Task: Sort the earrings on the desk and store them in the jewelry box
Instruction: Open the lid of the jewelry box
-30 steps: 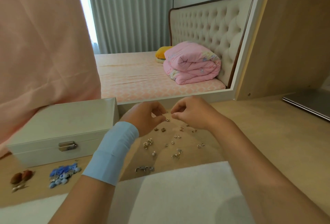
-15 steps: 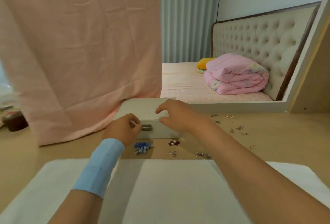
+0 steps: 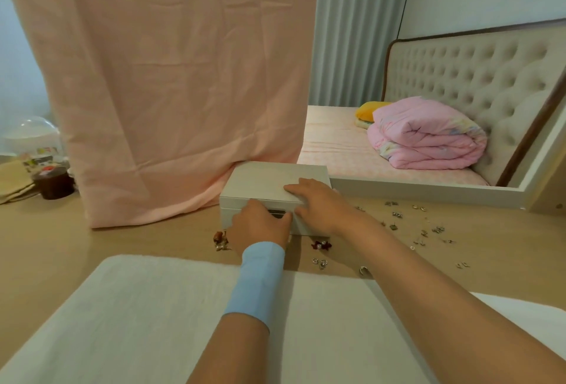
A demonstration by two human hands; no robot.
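Evidently, little of the task had been completed, as far as the head view showed. The jewelry box [image 3: 269,183] was seen closed on the counter [image 3: 61,239], at the foot of a hanging pink cloth [image 3: 183,77], and no earring was shown inside it. The left hand [image 3: 260,226], marked by a blue wristband [image 3: 260,279], was placed against the front wall of the box, its fingers [image 3: 280,221] curled in at the metal clasp [image 3: 275,212]. Whether the clasp was actually pinched could not be told. The right hand [image 3: 324,204] was laid on the lid [image 3: 260,178] near its front right corner. Its fingers [image 3: 298,189] were held close together and almost straight on top, and the thumb was set against the front edge beside the clasp. Opening the box was judged to be the step in hand.

Some sorting appeared to have been done, since 3 small groups were gathered just in front of the box. A brownish cluster [image 3: 221,239] was seen to the left of the left hand, a dark red cluster [image 3: 321,245] between the 2 wrists, and silver pieces [image 3: 319,262] at the edge of the white mat [image 3: 153,307]. Many more earrings [image 3: 428,227] were left scattered loosely on the counter to the right, well apart from the box. By this reading, 3 things were left to be done: the lid raised, the scattered pieces grouped, and every group stored in the box.
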